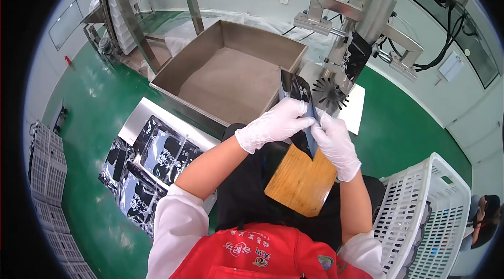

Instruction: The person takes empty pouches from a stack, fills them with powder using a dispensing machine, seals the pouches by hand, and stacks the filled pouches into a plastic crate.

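Both my hands wear thin white gloves and hold one flat packaging pouch (pixel 295 87), black and blue with white print, upright in front of me. My left hand (pixel 278 124) grips its near left edge, thumb against the fingers. My right hand (pixel 336 145) pinches the right edge, close beside the left. Whether the pouch has anything inside, I cannot tell. Below the hands a wooden board (pixel 302 182) rests across my lap. Just beyond the pouch is a round black piece with radiating fingers (pixel 329 94), at the foot of a steel machine (pixel 375 11).
A large steel bin (pixel 184 58) with brown material stands ahead. More printed pouches (pixel 163 155) lie at my left on a pale surface. Another dark pouch (pixel 357 55) is on the machine. A white basket (pixel 438 184) stands at right, near a person (pixel 480 221). Crates (pixel 47 163) line the left.
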{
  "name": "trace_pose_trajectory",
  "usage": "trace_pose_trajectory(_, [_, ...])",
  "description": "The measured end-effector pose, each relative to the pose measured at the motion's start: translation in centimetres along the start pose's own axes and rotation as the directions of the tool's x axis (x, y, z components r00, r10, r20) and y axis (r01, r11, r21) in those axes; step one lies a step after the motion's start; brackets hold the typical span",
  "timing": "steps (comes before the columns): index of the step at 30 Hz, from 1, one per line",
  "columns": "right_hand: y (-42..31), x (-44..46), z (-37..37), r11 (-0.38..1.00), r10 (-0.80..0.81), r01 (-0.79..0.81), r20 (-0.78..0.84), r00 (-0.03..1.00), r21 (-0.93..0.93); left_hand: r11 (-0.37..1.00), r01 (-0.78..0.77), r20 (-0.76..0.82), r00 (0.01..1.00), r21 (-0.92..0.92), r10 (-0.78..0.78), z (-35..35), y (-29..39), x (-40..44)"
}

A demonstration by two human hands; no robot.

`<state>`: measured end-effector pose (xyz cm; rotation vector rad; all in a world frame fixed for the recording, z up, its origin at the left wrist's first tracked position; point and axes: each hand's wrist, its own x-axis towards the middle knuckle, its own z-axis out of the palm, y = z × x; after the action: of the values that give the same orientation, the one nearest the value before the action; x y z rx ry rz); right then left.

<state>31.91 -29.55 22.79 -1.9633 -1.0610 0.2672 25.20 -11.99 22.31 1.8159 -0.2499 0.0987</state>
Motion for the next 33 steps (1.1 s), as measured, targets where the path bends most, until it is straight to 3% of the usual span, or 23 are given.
trace_pose_trajectory(2, [1.9, 0.8, 1.1, 0.982, -0.112, 0.093, -0.108, 0.988, -0.165, 0.962, 0.064, -0.081, 0.996, 0.267, -0.044, 0.3, -0.4, 0.7])
trace_pose_trajectory(3, [2.8, 1.4, 1.5, 0.982, -0.111, 0.093, -0.110, 0.988, -0.164, 0.961, 0.063, -0.079, 0.996, 0.269, -0.043, 0.7, -0.9, 0.8])
trace_pose_trajectory(5, [4.9, 2.6, 2.5, 0.977, -0.150, 0.124, -0.145, 0.978, -0.173, 0.788, -0.073, -0.217, 0.942, 0.611, 0.256, 1.7, -2.6, 0.8])
trace_pose_trajectory(6, [6.4, 3.1, 3.5, 0.978, -0.142, 0.117, -0.143, 0.979, -0.170, 0.781, 0.014, -0.288, 0.933, 0.624, 0.214, 2.0, -3.8, 1.4])
trace_pose_trajectory(8, [8.4, 4.7, 5.3, 0.974, 0.110, -0.069, -0.183, 0.977, 0.218, 0.821, 0.075, -0.342, 0.927, 0.567, 0.152, 1.4, -3.7, 1.7])
trace_pose_trajectory(10, [8.8, 5.1, 6.5, 0.969, 0.093, -0.035, -0.226, 0.970, 0.246, 0.826, 0.165, -0.391, 0.917, 0.539, 0.072, 1.1, -4.5, 1.6])
trace_pose_trajectory(15, [8.8, 6.0, 9.0, 0.927, 0.125, -0.001, -0.308, 0.943, 0.374, 0.924, 0.130, -0.448, 0.893, 0.359, 0.048, 0.2, -5.8, 0.8])
trace_pose_trajectory(18, [5.3, 5.8, 8.3, 0.926, 0.162, -0.049, -0.275, 0.948, 0.374, 0.954, 0.116, -0.478, 0.878, 0.276, 0.032, -0.4, -6.2, 0.5])
trace_pose_trajectory(21, [6.0, 6.5, 7.6, 0.961, 0.197, -0.140, -0.238, 0.951, 0.238, 0.988, -0.010, -0.560, 0.823, 0.156, 0.097, -0.3, -6.4, -0.1])
trace_pose_trajectory(22, [8.7, 7.1, 7.4, 0.958, 0.188, -0.092, -0.353, 0.917, 0.271, 0.997, -0.076, -0.481, 0.873, 0.020, 0.076, 0.3, -4.7, -1.1])
trace_pose_trajectory(23, [10.3, 7.4, 7.3, 0.951, 0.185, -0.039, -0.462, 0.867, 0.307, 0.964, -0.148, -0.451, 0.861, 0.222, 0.236, 0.8, -4.2, -1.6])
trace_pose_trajectory(25, [10.3, 7.1, 6.9, 0.933, 0.248, -0.091, -0.441, 0.863, 0.347, 0.985, -0.063, -0.470, 0.873, 0.159, 0.132, 0.6, -5.6, -1.9])
trace_pose_trajectory(27, [7.6, 5.8, 6.5, 0.994, 0.072, -0.020, -0.484, 0.872, 0.111, 1.000, 0.017, -0.635, 0.773, 0.027, 0.004, 0.4, -6.2, -1.1])
trace_pose_trajectory(28, [7.6, 5.5, 7.0, 0.973, 0.067, 0.037, -0.434, 0.899, 0.226, 0.989, 0.066, -0.660, 0.751, 0.131, 0.037, 0.3, -6.5, -0.5])
trace_pose_trajectory(29, [6.0, 4.8, 7.0, 0.974, 0.062, 0.038, -0.427, 0.902, 0.222, 0.990, 0.066, -0.666, 0.745, 0.127, 0.036, 0.7, -6.1, -0.3])
trace_pose_trajectory(31, [3.0, 3.7, 6.7, 0.987, 0.081, -0.015, -0.420, 0.904, 0.160, 0.882, 0.239, -0.732, 0.663, 0.406, 0.158, 1.9, -5.1, 0.1])
trace_pose_trajectory(33, [3.6, 3.7, 7.2, 0.989, -0.021, 0.088, -0.486, 0.874, 0.116, 0.823, 0.259, -0.664, 0.726, 0.505, 0.179, 2.8, -6.0, 0.1])
